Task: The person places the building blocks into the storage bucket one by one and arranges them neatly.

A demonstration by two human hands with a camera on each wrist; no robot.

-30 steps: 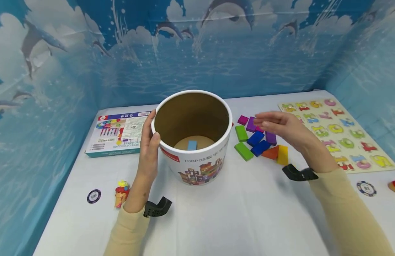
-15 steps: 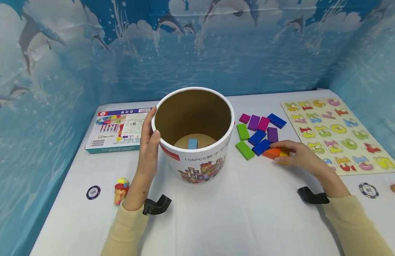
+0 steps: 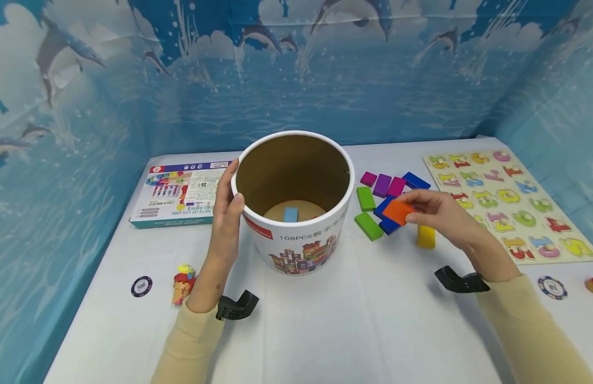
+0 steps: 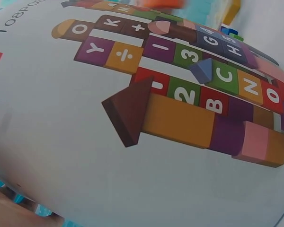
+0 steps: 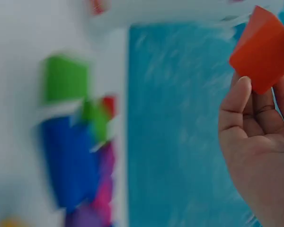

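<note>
My left hand (image 3: 227, 213) rests against the left outer wall of a large white bucket (image 3: 301, 240), its fingers extended along the side and the thumb near the rim. In the left wrist view, the bucket's printed wall (image 4: 109, 175) fills most of the picture. Inside on the bottom lies a light blue block (image 3: 291, 214); a bit of red shows beside it. My right hand (image 3: 437, 213) pinches an orange wedge-shaped block (image 3: 398, 212), raised above the blue blocks (image 3: 389, 226). The same orange block (image 5: 265, 52) sits between thumb and fingers in the right wrist view.
Green (image 3: 369, 226), purple (image 3: 382, 185) and magenta blocks (image 3: 396, 186) lie right of the bucket, with a yellow block (image 3: 426, 237) nearer. A number puzzle board (image 3: 512, 213) is at the right. A boxed toy (image 3: 176, 197), ice-cream-shaped toy (image 3: 183, 285) and round chip (image 3: 142, 286) lie left.
My right hand reached down to the orange block beside the yellow one, took hold of it, and lifted it slightly leftward over the blue blocks. The left hand stays on the bucket.
</note>
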